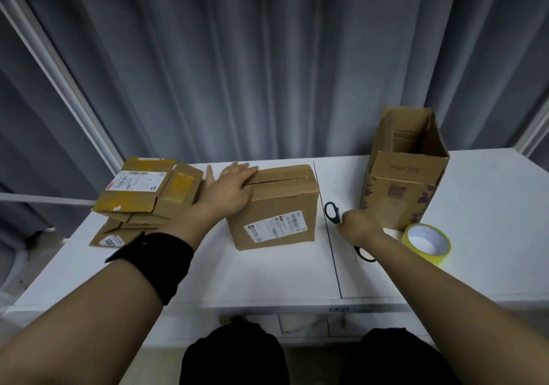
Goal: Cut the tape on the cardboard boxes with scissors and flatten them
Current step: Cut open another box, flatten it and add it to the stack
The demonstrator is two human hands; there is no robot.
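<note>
A closed cardboard box (274,206) with a white label stands mid-table, a slit running along its top seam. My left hand (230,190) lies flat on the box's top left edge, fingers spread. Black-handled scissors (332,213) lie on the table right of the box. My right hand (358,227) is curled over their middle, so only the two handle loops show. A tall box (407,176) with its top open stands at the back right. Flattened boxes (148,194) with yellowish tape and labels are stacked at the left.
A roll of yellow tape (426,243) lies beside my right wrist, in front of the tall box. The white table (267,274) has a seam line running front to back by the scissors. Grey curtains hang behind. My knees show below the table's front edge.
</note>
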